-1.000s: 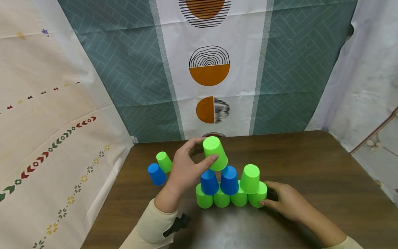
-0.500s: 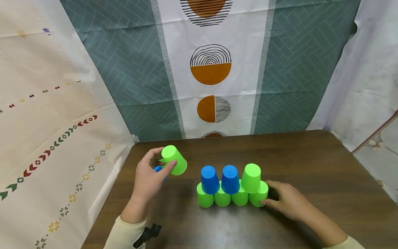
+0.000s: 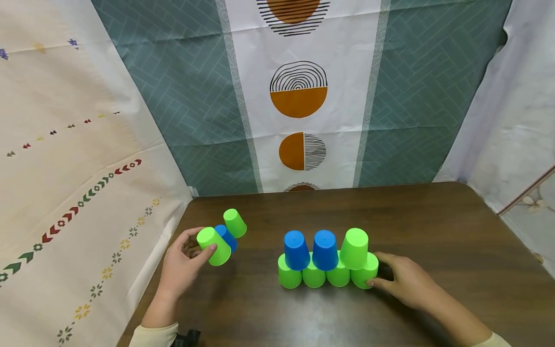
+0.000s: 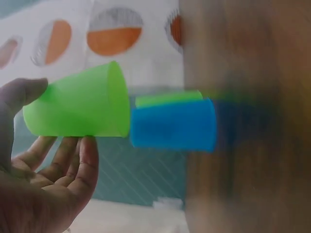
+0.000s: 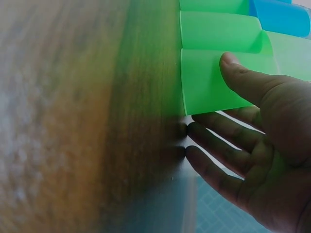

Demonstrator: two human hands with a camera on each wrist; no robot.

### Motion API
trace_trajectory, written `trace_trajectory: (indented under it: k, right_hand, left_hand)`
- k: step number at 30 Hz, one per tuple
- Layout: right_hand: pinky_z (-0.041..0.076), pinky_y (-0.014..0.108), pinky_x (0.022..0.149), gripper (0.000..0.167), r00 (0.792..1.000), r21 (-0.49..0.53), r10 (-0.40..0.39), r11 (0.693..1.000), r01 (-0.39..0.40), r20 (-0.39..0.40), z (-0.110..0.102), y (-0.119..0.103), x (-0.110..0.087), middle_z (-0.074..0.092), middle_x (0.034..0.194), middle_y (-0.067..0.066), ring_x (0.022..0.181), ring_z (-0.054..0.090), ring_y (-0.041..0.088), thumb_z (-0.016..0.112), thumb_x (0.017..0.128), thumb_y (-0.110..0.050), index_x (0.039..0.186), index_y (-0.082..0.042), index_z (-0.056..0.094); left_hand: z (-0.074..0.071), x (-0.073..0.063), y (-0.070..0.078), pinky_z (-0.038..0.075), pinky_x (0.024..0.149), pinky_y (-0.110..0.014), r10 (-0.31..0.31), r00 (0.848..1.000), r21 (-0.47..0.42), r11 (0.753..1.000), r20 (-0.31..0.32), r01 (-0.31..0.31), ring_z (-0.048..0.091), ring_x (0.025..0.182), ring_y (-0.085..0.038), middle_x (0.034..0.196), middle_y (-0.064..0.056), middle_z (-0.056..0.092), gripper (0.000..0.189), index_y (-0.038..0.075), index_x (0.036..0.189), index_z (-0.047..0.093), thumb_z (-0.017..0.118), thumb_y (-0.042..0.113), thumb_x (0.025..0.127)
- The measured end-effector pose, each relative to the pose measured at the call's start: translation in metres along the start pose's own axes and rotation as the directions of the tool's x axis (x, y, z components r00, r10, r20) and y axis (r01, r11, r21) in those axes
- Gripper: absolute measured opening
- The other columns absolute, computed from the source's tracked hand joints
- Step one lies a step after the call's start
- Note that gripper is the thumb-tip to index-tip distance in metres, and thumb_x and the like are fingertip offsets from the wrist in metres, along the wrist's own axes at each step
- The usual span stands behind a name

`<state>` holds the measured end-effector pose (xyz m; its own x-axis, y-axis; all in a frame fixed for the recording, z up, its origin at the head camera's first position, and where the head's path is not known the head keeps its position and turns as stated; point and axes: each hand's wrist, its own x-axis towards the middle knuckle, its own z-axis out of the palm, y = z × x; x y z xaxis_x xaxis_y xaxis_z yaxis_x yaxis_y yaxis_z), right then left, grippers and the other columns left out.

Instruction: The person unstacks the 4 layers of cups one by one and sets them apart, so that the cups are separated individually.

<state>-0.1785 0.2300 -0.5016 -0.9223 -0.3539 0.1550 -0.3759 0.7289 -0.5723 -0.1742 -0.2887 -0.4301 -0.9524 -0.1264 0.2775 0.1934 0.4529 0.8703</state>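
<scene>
My left hand (image 3: 178, 270) pinches an upside-down green cup (image 3: 212, 246) between thumb and fingers, raised off the table in the left wrist view. Just past it stand an upside-down blue cup (image 3: 229, 239) and another green cup (image 3: 235, 222). At the centre is a stack: a bottom row of several green cups, with two blue cups (image 3: 297, 250) and one green cup (image 3: 354, 249) on top. My right hand (image 3: 407, 283) steadies the right end of that row, its thumb and fingers around the end green cup (image 5: 214, 80).
The brown wooden table (image 3: 269, 323) reaches back to a hanging teal and white cloth (image 3: 299, 115) with orange circles. Pale patterned cloths (image 3: 86, 241) hang along the left and right sides.
My left hand has carried the green cup from above the two blue cups of the stack leftward and down, beside the separate blue cup. The right hand stays at the stack's end.
</scene>
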Motion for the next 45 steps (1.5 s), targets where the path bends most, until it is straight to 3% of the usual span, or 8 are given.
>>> trace_trajectory:
  k: [9, 15, 23, 35, 45]
  right_hand:
    - [0.056, 0.055, 0.095, 0.059, 1.0, -0.001, 0.004, 1.0, -0.004, 0.005, -0.003, -0.001, 0.0, 0.072, 0.117, -0.014, 0.116, 0.069, 0.025, 0.085, 0.083, -0.054, 0.129, -0.02, 0.069]
    - [0.056, 0.054, 0.095, 0.059, 1.0, -0.009, 0.002, 1.0, -0.002, 0.0, -0.002, 0.0, -0.001, 0.072, 0.118, -0.013, 0.116, 0.069, 0.025, 0.085, 0.083, -0.053, 0.13, -0.021, 0.069]
    - [0.056, 0.056, 0.096, 0.063, 1.0, -0.009, 0.005, 1.0, -0.005, -0.003, -0.002, 0.0, -0.001, 0.073, 0.12, -0.009, 0.117, 0.069, 0.028, 0.084, 0.083, -0.055, 0.131, -0.017, 0.069]
    - [0.056, 0.056, 0.096, 0.062, 1.0, -0.008, -0.004, 1.0, 0.004, -0.003, -0.002, 0.0, -0.001, 0.073, 0.119, -0.01, 0.116, 0.069, 0.027, 0.084, 0.083, -0.054, 0.13, -0.017, 0.069]
    - [0.056, 0.053, 0.096, 0.055, 1.0, 0.006, 0.001, 1.0, -0.001, 0.0, -0.003, -0.002, -0.002, 0.071, 0.118, -0.015, 0.116, 0.069, 0.023, 0.085, 0.084, -0.05, 0.129, -0.022, 0.069]
  left_hand:
    - [-0.012, 0.0, -0.037, 0.056, 0.088, -0.02, -0.104, 0.993, 0.145, 0.985, 0.059, 0.095, 0.065, 0.105, -0.011, 0.121, -0.014, 0.067, 0.048, 0.003, 0.132, 0.062, 0.084, 0.016, 0.091]
    - [-0.012, 0.003, -0.051, 0.055, 0.092, -0.025, -0.162, 0.983, 0.19, 0.971, 0.088, 0.143, 0.067, 0.112, -0.026, 0.124, -0.016, 0.067, 0.05, 0.003, 0.133, 0.06, 0.084, 0.015, 0.091]
    - [-0.012, 0.005, -0.056, 0.057, 0.091, -0.031, -0.198, 0.975, 0.225, 0.959, 0.102, 0.172, 0.067, 0.116, -0.038, 0.127, -0.02, 0.065, 0.051, 0.001, 0.133, 0.058, 0.084, 0.014, 0.09]
    - [-0.012, 0.006, -0.055, 0.059, 0.091, -0.045, -0.216, 0.97, 0.246, 0.952, 0.11, 0.184, 0.066, 0.118, -0.043, 0.128, -0.022, 0.064, 0.052, 0.001, 0.135, 0.057, 0.083, 0.013, 0.091]
    - [-0.011, 0.006, -0.056, 0.056, 0.084, -0.031, -0.226, 0.968, 0.257, 0.947, 0.107, 0.192, 0.066, 0.117, -0.04, 0.129, -0.022, 0.064, 0.054, 0.0, 0.136, 0.057, 0.083, 0.014, 0.091]
